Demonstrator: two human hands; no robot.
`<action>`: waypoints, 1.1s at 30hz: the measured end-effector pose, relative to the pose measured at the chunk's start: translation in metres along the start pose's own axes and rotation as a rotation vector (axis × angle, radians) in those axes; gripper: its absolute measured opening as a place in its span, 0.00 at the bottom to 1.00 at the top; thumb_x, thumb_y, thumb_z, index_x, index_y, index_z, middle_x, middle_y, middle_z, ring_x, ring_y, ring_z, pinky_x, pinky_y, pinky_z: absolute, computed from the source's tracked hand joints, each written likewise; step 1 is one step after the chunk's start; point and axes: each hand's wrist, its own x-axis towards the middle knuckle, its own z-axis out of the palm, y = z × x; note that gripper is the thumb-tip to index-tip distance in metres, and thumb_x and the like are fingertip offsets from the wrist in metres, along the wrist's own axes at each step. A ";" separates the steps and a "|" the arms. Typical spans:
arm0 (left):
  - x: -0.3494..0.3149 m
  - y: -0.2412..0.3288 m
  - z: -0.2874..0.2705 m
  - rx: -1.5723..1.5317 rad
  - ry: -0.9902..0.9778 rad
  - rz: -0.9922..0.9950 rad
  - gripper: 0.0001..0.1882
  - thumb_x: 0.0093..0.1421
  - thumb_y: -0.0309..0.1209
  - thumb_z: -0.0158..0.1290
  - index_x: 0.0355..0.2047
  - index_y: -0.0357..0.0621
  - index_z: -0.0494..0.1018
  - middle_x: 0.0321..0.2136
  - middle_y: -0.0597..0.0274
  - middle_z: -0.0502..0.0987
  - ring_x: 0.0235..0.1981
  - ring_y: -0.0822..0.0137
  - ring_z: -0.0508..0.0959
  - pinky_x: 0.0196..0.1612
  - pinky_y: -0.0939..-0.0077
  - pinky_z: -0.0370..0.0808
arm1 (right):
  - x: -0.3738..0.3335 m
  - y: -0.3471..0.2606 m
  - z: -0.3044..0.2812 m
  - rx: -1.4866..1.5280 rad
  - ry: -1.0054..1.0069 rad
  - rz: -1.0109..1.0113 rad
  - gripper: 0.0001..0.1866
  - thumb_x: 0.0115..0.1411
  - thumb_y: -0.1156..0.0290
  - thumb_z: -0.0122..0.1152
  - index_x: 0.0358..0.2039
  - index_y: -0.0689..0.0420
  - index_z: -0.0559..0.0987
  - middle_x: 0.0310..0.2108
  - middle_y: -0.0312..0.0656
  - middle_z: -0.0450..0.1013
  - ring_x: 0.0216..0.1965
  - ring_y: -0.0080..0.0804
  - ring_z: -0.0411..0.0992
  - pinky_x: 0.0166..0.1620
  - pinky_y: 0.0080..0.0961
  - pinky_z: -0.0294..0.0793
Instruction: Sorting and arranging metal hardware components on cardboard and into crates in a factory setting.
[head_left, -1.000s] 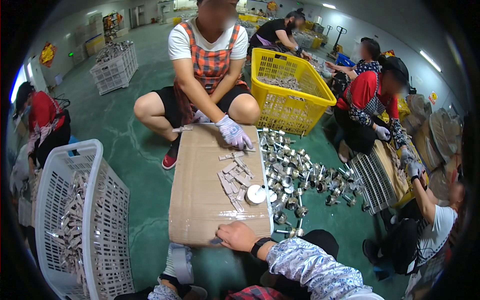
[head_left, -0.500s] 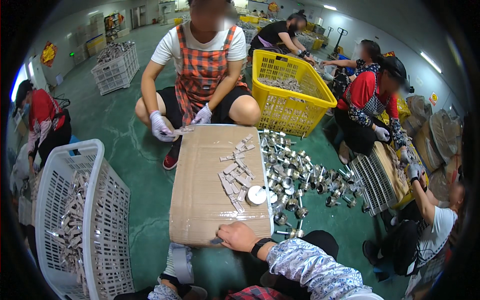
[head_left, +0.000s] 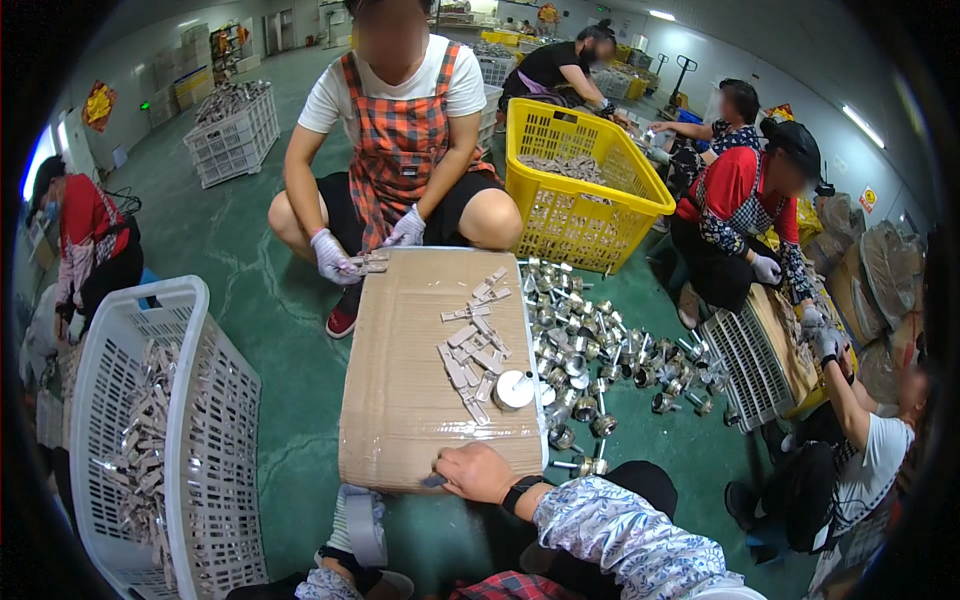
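At the near edge of a cardboard-covered board (head_left: 400, 400), my bare right hand (head_left: 478, 473) is closed, its fingers pressed around a small dark grey piece (head_left: 433, 481). A black band circles that wrist. My left hand (head_left: 345, 528), in a striped glove, is low beside the board's near left corner. A grey curved band-like thing (head_left: 370, 540) lies against it; its fingers do not show clearly. Several beige clip-like pieces (head_left: 466, 362) lie on the cardboard. Beside them stands a white disc-shaped part with a stem (head_left: 514, 391).
Metal cup-shaped parts with stems (head_left: 585, 350) are heaped right of the board. A white crate (head_left: 185, 440) of clip-like pieces stands left; a yellow crate (head_left: 590, 190) stands beyond. Opposite me a person in a checked apron (head_left: 405, 130) squats, a gloved hand (head_left: 335, 258) holding clip-like pieces.
The person opposite has sat up slightly, and their gloved hand with the clip-like pieces has shifted a little rightward. My hands have not visibly moved.
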 end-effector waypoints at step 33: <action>0.002 0.005 0.022 -0.070 0.069 -0.030 0.05 0.52 0.27 0.52 0.30 0.47 0.68 0.20 0.64 0.68 0.16 0.70 0.64 0.18 0.78 0.66 | 0.000 0.007 0.009 -0.046 0.002 0.002 0.18 0.39 0.67 0.67 0.31 0.54 0.72 0.27 0.40 0.66 0.26 0.39 0.70 0.31 0.35 0.69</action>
